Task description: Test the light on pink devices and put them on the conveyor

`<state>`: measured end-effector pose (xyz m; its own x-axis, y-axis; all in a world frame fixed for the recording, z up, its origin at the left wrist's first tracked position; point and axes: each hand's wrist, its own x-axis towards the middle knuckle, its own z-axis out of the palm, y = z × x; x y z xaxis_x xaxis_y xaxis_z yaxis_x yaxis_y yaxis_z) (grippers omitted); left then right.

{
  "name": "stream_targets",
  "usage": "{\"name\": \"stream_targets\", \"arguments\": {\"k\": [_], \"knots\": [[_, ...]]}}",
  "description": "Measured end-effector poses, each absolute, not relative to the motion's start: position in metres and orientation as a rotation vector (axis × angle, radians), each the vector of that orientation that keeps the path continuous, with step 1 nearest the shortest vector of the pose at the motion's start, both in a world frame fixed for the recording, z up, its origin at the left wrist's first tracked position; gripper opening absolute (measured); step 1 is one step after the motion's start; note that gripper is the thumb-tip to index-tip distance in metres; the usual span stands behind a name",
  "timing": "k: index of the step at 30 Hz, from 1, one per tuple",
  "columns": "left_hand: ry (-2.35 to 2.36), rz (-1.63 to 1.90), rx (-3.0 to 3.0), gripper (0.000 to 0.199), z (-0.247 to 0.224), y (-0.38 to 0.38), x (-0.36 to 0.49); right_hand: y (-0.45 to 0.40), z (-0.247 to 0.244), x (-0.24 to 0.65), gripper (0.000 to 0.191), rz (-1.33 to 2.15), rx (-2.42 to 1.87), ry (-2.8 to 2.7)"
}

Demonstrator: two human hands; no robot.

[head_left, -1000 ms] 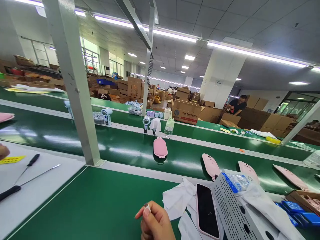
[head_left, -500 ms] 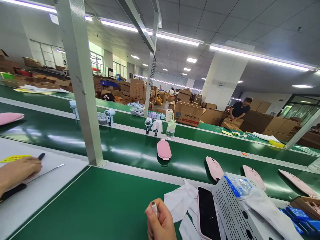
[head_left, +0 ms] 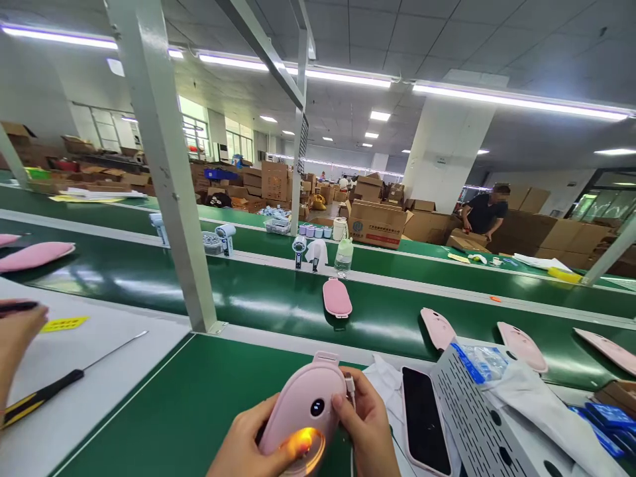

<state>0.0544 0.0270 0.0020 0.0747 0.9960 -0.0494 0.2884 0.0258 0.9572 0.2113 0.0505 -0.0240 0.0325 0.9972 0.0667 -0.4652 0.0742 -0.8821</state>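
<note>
My left hand (head_left: pixel 246 445) and my right hand (head_left: pixel 366 425) hold a pink oval device (head_left: pixel 301 409) between them at the bottom of the view. An orange light glows on its lower face under my left thumb. My right fingers also pinch a small white cable plug (head_left: pixel 350 384) against the device's right edge. More pink oval devices (head_left: pixel 336 296) (head_left: pixel 438 327) lie on the green conveyor belt (head_left: pixel 278 298) beyond.
A phone (head_left: pixel 426 419) lies on white cloth beside a perforated grey box (head_left: pixel 484 424). Another person's hand (head_left: pixel 14 336) is at the left over a white mat with a screwdriver (head_left: pixel 44 392). A grey post (head_left: pixel 163 165) stands ahead; cardboard boxes and a person are far back.
The pink device has come up into view, held by both my hands and lit orange. Before, only my right hand showed, pinching the small plug. The other person's hand lifted a tool.
</note>
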Motion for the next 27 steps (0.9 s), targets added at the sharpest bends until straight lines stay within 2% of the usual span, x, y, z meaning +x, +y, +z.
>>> {"name": "stream_targets", "arguments": {"k": [2, 5, 6, 8, 12, 14, 20, 27], "knots": [[1.185, 0.833, 1.509, 0.061, 0.003, 0.039, 0.046, 0.052, -0.024, 0.214, 0.045, 1.304, -0.788, -0.839], [0.842, 0.651, 1.513, 0.086, 0.004, 0.070, 0.036, 0.052, -0.021, 0.219, 0.065, 1.303, -0.768, -0.732], [0.805, 0.638, 1.514, 0.094, 0.003, 0.084, 0.037, 0.052, -0.019, 0.220, 0.072, 1.309, -0.759, -0.694], [0.890, 0.699, 1.569, 0.095, -0.002, 0.118, 0.047, 0.053, -0.015, 0.223, 0.082, 1.323, -0.749, -0.635], [1.304, 0.865, 1.832, 0.037, -0.025, 0.191, 0.092, 0.061, -0.018, 0.227, 0.088, 1.287, -0.716, -0.623], [1.457, 0.868, 1.994, 0.025, -0.039, 0.220, 0.113, 0.067, -0.024, 0.228, 0.088, 1.246, -0.713, -0.660], [1.473, 0.904, 2.278, 0.011, -0.055, 0.259, 0.144, 0.080, -0.040, 0.227, 0.085, 1.140, -0.748, -0.673], [1.471, 1.394, 1.810, 0.019, 0.001, 0.261, 0.113, 0.079, -0.031, 0.234, 0.085, 1.185, -0.762, -0.631]]}}
